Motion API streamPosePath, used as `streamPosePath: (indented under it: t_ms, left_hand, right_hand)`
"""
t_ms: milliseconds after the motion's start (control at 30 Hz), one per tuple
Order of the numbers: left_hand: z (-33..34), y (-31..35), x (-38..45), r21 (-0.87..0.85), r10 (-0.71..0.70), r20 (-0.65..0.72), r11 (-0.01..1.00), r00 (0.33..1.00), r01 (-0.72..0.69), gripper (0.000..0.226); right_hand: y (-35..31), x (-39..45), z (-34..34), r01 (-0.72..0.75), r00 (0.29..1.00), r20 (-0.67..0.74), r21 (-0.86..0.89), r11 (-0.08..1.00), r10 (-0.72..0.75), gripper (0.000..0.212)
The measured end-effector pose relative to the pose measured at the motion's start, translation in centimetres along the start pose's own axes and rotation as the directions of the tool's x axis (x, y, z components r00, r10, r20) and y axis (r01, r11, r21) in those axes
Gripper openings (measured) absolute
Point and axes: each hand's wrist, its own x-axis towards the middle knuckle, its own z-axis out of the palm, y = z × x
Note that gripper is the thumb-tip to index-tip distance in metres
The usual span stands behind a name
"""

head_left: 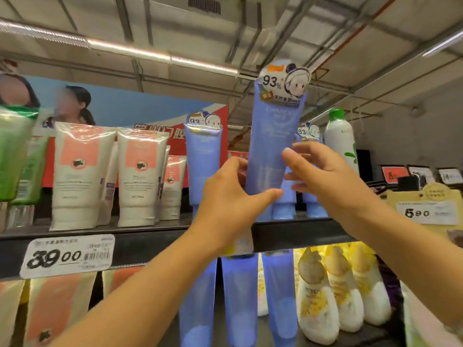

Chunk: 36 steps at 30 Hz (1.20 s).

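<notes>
**A:** What stands far left of the tall blue tube?

**B:** Glossy, soft green tubes. Next come squat white tubes with matte pink panels. All are upright on the dark shelf. A white paper price label hangs on the shelf's front edge, down and left of the tube.

**A:** And closer in?

**B:** Just left of it is a second blue tube, crimped flat on top and carrying a round card sticker. Then the left hand, with its thumb laid across the tall tube's lower front and its fingers curled behind, gripping it.

**A:** The tube itself?

**B:** Upright, smooth plastic, widening upward, cap end down at the shelf board. I cannot tell whether it rests there.

**A:** To its right?

**B:** The right hand pinches its middle, thumb in front, fingers behind. Further right is a rounded white bottle with a green cap. Below right are cream pear-shaped bottles.
</notes>
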Motion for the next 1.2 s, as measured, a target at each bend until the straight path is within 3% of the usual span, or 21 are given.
streamPosePath:
  t_ms: [233,533,733,1200]
  left_hand:
    - [0.5,-1.7,2.0,0.175,-0.077,-0.021,0.981,0.997,0.079,0.042]
    - [2.8,-3.6,2.7,0.305,-0.205,-0.096,0.925,0.974,0.225,0.042]
    - [2.9,-3.5,2.5,0.32,-0.237,-0.116,0.91,0.964,0.263,0.04]
    - [3.7,-2.3,1.7,0.536,-0.126,-0.206,0.815,0.97,0.22,0.047]
  right_hand:
    - [4.6,1.3,-1.8,-0.125,0.991,-0.089,-0.344,0.931,0.1,0.047]
    - [6.9,3.3,-1.3,-0.086,0.995,0.007,-0.488,0.869,0.102,0.065]
    - [7.2,3.8,0.0,-0.035,0.997,0.052,-0.409,0.912,0.061,0.045]
    - [8.6,4.0,0.9,-0.054,0.998,0.023,-0.169,0.984,0.058,0.044]
